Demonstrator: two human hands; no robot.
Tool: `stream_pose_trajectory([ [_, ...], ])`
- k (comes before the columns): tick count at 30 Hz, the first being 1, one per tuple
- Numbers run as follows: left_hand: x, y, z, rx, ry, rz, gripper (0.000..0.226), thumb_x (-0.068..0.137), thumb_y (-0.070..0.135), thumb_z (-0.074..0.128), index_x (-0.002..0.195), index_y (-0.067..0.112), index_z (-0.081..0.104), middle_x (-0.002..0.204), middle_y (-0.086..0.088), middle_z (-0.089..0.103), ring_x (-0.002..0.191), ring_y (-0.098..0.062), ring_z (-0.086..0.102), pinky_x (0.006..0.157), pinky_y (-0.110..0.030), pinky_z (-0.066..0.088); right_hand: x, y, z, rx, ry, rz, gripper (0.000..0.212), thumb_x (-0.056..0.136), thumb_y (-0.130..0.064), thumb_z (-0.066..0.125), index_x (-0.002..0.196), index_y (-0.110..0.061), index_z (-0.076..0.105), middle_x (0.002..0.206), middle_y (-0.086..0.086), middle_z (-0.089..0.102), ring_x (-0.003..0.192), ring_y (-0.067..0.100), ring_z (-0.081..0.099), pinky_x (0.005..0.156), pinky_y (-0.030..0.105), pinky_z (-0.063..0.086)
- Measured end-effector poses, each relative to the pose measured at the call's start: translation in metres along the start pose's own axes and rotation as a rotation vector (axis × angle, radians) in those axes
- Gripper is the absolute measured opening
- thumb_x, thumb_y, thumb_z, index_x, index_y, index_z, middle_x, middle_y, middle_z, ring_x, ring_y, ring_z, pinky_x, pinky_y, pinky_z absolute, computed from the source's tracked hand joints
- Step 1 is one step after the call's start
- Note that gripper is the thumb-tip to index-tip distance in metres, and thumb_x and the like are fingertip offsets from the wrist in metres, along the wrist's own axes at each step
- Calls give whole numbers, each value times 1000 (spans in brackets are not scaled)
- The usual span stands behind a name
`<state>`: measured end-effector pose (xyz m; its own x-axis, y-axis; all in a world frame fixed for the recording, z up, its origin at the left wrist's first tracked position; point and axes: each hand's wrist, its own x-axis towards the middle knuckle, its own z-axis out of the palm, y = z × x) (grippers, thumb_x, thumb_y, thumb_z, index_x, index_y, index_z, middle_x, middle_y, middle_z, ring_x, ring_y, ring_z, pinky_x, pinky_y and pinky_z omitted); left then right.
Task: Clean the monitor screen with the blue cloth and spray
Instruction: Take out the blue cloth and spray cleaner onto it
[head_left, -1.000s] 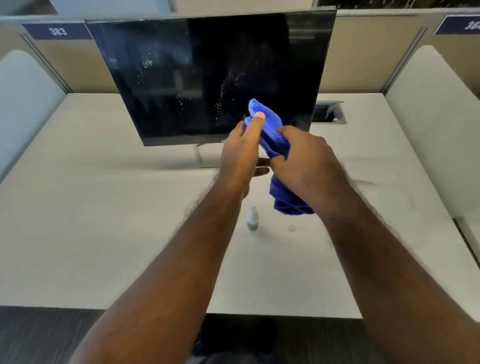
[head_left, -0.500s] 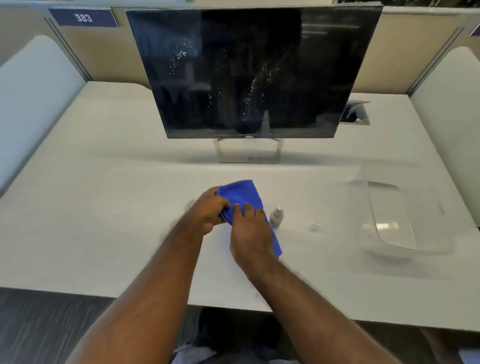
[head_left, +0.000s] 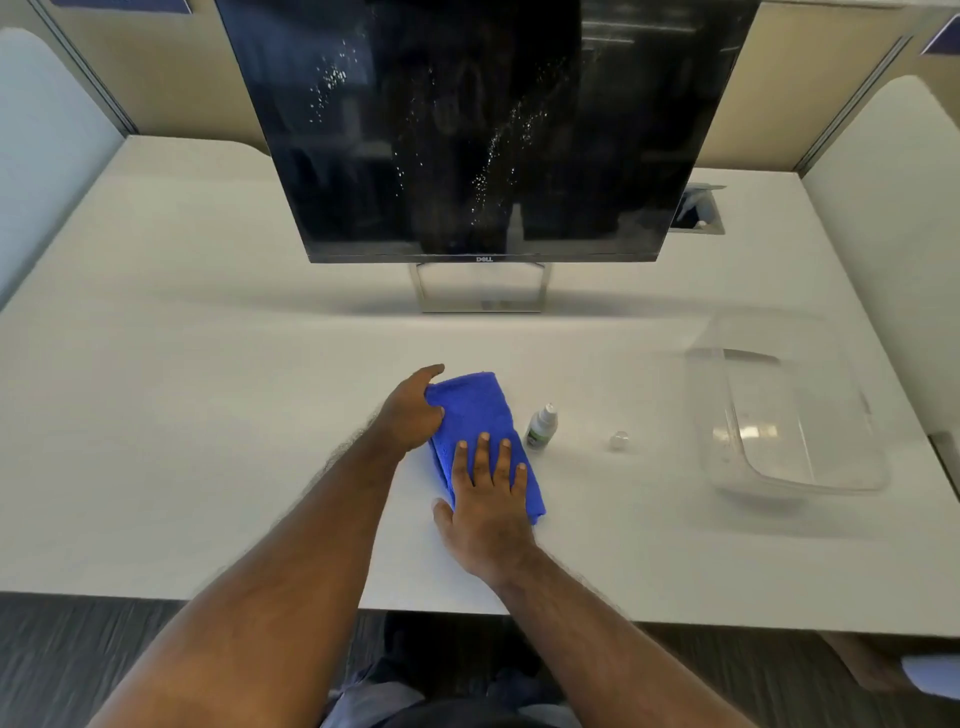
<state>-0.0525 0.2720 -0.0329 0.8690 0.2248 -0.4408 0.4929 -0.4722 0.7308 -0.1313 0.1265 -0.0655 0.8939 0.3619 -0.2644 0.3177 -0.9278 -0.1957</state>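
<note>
The blue cloth lies folded flat on the white desk in front of me. My left hand grips its far left edge with curled fingers. Flat on the cloth's near end lies my right hand, fingers spread. A small white spray bottle stands just right of the cloth, its clear cap lying further right. The black monitor stands behind on a silver stand, with streaks of white droplets on its screen.
A clear plastic tub sits at the right of the desk. A cable port is set in the desk behind the monitor's right side. Partition walls enclose the desk at back and both sides.
Both hands came down from in front of the screen with the cloth. The cloth now lies folded on the desk, with my right hand flattened on it.
</note>
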Motion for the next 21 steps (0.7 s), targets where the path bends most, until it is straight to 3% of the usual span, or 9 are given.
stream_pose_trajectory([
  [2, 2, -3, 2, 51, 15, 50, 68, 87, -5, 53, 150, 17, 40, 148, -8, 48, 132, -25, 48, 101, -26, 38, 2, -3, 5, 20, -12, 7, 77, 86, -53, 48, 149, -8, 36, 155, 22, 28, 142, 45, 26, 111, 60, 26],
  [5, -1, -1, 6, 120, 103, 104, 66, 92, 0, 50, 153, 21, 34, 154, -5, 39, 138, -23, 42, 103, -24, 33, 8, -3, 9, 40, -39, 19, 77, 92, -55, 26, 153, -8, 20, 160, 21, 6, 147, 45, 6, 114, 54, 3],
  [9, -15, -5, 14, 529, 209, 271, 63, 99, 15, 44, 157, 23, 21, 167, 0, 10, 154, -23, 8, 122, -45, 18, 10, 0, 3, 51, -104, -2, 78, 93, -57, 9, 155, -11, 3, 161, 18, -11, 148, 40, -10, 115, 48, -10],
  [12, -26, -20, 21, 757, 117, 274, 63, 104, 34, 32, 159, 21, 6, 168, -1, -9, 154, -26, -9, 121, -58, 5, -5, 9, -13, 158, 106, -47, 73, 92, -51, 14, 149, -10, 34, 156, 15, 31, 147, 34, 23, 118, 47, 8],
  [13, -28, -25, 24, 799, 92, 256, 63, 104, 40, 28, 159, 21, 3, 167, 0, -12, 154, -27, -10, 120, -61, 4, -13, 16, -16, 250, 205, -30, 65, 93, -48, 24, 143, -12, 47, 148, 9, 47, 140, 30, 38, 118, 45, 19],
  [15, -32, -35, 28, 862, 59, 236, 69, 100, 52, 13, 159, 21, -1, 167, 0, -15, 154, -27, -11, 118, -64, 1, -28, 35, -23, 426, 393, 56, 44, 92, -43, 44, 125, -19, 60, 122, -4, 65, 115, 21, 58, 102, 38, 40],
  [17, -34, -41, 31, 906, 46, 223, 81, 88, 61, -4, 159, 21, -5, 166, 1, -17, 154, -27, -11, 116, -66, -1, -33, 51, -30, 527, 563, 185, 34, 88, -37, 61, 116, -19, 57, 111, -6, 62, 100, 19, 59, 88, 38, 47],
  [19, -33, -46, 34, 920, 39, 208, 87, 83, 65, -10, 158, 21, -8, 166, 1, -20, 154, -26, -12, 116, -66, -3, -24, 65, -33, 666, 612, 277, 45, 85, -30, 70, 122, -17, 49, 119, -4, 56, 107, 21, 56, 91, 40, 47],
  [21, -32, -47, 36, 917, 37, 205, 89, 82, 67, -11, 158, 21, -10, 165, 1, -22, 153, -26, -13, 116, -66, -3, -10, 75, -36, 804, 545, 290, 60, 84, -27, 73, 135, -20, 41, 134, -6, 48, 121, 17, 49, 101, 35, 43],
])
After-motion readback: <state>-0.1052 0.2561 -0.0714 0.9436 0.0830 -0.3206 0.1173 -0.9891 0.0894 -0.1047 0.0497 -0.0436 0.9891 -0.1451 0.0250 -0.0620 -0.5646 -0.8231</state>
